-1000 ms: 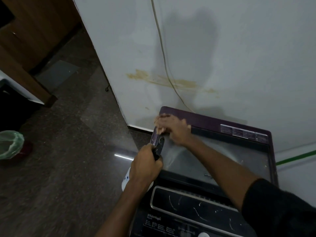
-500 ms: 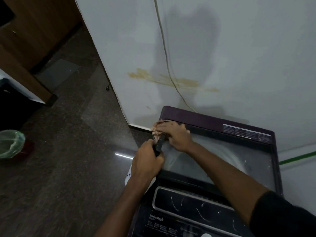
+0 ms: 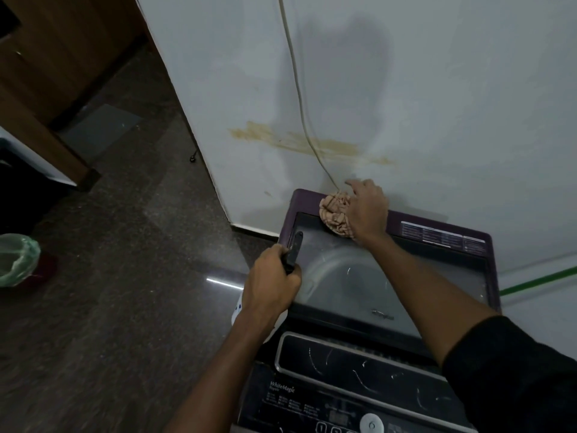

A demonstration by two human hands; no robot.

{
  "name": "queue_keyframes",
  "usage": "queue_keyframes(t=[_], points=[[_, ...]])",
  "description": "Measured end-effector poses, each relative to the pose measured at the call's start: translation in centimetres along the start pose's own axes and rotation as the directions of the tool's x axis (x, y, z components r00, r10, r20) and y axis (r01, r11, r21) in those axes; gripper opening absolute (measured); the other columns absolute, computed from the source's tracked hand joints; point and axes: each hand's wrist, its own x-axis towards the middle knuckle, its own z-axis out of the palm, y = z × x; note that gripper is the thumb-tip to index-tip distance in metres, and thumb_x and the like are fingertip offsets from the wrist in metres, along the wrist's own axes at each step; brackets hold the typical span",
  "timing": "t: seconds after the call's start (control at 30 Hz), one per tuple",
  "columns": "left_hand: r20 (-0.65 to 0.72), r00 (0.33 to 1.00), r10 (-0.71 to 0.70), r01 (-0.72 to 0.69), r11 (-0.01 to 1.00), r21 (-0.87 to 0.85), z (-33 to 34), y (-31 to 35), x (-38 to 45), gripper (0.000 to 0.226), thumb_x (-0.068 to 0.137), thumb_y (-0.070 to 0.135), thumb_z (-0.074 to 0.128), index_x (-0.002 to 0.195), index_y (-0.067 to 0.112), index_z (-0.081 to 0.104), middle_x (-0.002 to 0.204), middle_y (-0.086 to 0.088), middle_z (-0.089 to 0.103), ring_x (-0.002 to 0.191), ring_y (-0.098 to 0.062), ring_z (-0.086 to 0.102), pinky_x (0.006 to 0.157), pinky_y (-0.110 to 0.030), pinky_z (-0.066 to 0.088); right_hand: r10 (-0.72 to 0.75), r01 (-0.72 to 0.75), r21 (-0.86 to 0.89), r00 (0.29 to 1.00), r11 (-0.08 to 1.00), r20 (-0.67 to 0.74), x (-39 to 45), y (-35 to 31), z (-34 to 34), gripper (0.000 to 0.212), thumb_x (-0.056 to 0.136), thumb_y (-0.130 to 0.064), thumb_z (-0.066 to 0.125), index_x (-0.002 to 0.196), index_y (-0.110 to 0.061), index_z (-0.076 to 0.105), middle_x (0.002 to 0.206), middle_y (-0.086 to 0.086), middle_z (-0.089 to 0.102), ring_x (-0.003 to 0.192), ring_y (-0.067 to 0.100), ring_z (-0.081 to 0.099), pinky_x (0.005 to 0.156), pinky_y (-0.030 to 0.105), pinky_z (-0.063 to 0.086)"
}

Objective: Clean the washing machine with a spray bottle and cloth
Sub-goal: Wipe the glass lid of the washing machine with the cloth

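Washing machine [image 3: 390, 307] stands against the white wall [image 3: 437, 89], glass lid closed. Right hand [image 3: 368, 210] presses a crumpled pink cloth [image 3: 334, 212] onto the machine's purple rear rim, near its far-left corner; fingers curled over the cloth, index extended. Left hand [image 3: 271, 285] grips a dark-headed spray bottle [image 3: 293, 251] at the machine's left edge, fingers wrapped round it. A cord [image 3: 299, 98] hangs down the wall behind the machine.
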Motion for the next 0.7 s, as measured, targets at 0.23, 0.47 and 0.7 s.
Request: queue_keyframes(t=[0.23,0.47,0.7], points=[[-0.013,1.0,-0.028,0.028,1.0,0.006,-0.4,-2.0,-0.4,0.013,0.098,0.029,0.07,0.089,0.031,0.06,0.085,0.008,0.065,0.074,-0.009,0.062,0.061,-0.028,0.043,-0.087,0.153,-0.241,0.961,0.958,0.264,-4.8,-0.5,2.8,0.063,0.1,-0.04,0.053,0.158,-0.021,0.035,0.166,0.004,0.032,0.152,0.029,0.03,0.127,0.059,0.011],[0.004,1.0,-0.021,0.021,1.0,0.001,-0.4,-1.5,-0.2,0.013,0.098,0.03,0.068,0.087,0.03,0.06,0.084,0.007,0.066,0.071,-0.012,0.062,0.064,-0.033,0.047,-0.47,0.463,0.098,0.83,0.881,0.301,-6.8,-6.5,4.1,0.054,0.088,-0.005,0.067,0.133,-0.035,0.066,0.152,-0.008,0.055,0.141,0.022,0.048,0.118,0.05,0.034],[-0.036,0.999,-0.018,0.019,0.999,0.033,-1.6,-3.1,-0.9,0.021,0.097,0.03,0.069,0.083,0.034,0.055,0.081,0.011,0.061,0.069,-0.004,0.057,0.058,-0.026,0.038,-0.409,0.386,0.151,0.898,0.91,0.164,-6.1,-0.4,1.6,0.056,0.086,0.004,0.057,0.135,-0.02,0.07,0.147,0.003,0.063,0.13,0.025,0.058,0.12,0.024,0.03]])
